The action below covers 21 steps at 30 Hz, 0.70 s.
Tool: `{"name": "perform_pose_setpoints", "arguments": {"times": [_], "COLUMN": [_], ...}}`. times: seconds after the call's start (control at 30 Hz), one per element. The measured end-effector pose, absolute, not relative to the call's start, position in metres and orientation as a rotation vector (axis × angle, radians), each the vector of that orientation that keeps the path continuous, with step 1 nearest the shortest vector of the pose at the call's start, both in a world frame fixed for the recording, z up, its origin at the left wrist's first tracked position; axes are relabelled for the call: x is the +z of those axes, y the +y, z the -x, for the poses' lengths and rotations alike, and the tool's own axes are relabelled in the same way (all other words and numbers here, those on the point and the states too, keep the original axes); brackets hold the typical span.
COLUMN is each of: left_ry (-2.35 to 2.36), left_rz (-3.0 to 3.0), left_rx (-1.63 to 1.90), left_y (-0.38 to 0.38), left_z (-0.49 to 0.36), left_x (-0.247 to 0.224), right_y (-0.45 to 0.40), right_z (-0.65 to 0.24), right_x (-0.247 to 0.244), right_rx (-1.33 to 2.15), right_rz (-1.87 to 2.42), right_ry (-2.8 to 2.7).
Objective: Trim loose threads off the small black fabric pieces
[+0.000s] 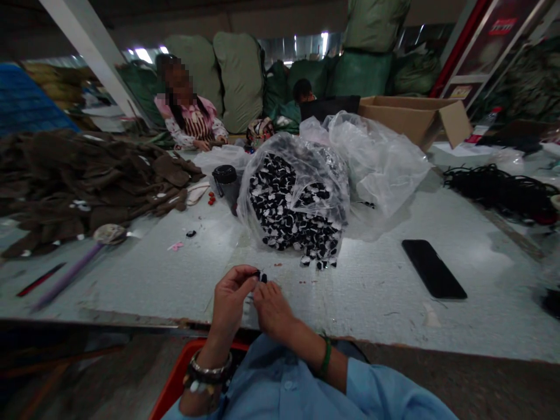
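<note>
Grip: left hand (230, 291) has thumb and index pinched together on small dark piece (257, 273). Right hand (272, 306) is right beside it, fingers curled at the same spot; can't tell if they're clamped on anything, or if it's 1 piece or 2. Both hands are over the near edge of the table (371, 318).

Just beyond the grip: clear plastic bag (275, 144) on its side, full of black-and-white pieces (277, 201), a few spilled at its mouth. Dark tumbler (227, 185) left of bag.

Left of grip, going out: pink scrap (175, 247), purple-handled tool (79, 268), brown fabric pile (87, 175).

Right of grip: 1 black phone (434, 268) lying flat; farther out, black cords (499, 189).

Far side, beyond the bag: open cardboard box (394, 116) to the right, 1 co-worker (188, 119) to the left.
</note>
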State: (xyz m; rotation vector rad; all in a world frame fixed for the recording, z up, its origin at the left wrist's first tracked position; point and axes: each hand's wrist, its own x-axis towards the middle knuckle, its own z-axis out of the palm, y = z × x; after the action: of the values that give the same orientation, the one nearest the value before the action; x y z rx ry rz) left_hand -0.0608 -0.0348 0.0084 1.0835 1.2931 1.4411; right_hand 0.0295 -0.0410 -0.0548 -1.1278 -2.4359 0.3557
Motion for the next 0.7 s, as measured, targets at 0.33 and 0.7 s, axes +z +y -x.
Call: {"name": "perform_pose_setpoints", "arguments": {"times": [0.33,0.7], "left_ry": [1.205,1.074], "left_rz": [-1.039,-1.031], "left_rx": [1.341,1.242], "left_y": [-0.026,-0.028], "left_z": [0.054,0.009], "left_x": [-0.007,0.008], "right_y": [-0.127,-0.057], "right_z": [-0.265,-0.142], "right_x": [-0.069,0.019], "right_rx": [-0.143,0.850], "right_rz": [2.060,1.366], "right_ry": [-2.019,-1.661]}}
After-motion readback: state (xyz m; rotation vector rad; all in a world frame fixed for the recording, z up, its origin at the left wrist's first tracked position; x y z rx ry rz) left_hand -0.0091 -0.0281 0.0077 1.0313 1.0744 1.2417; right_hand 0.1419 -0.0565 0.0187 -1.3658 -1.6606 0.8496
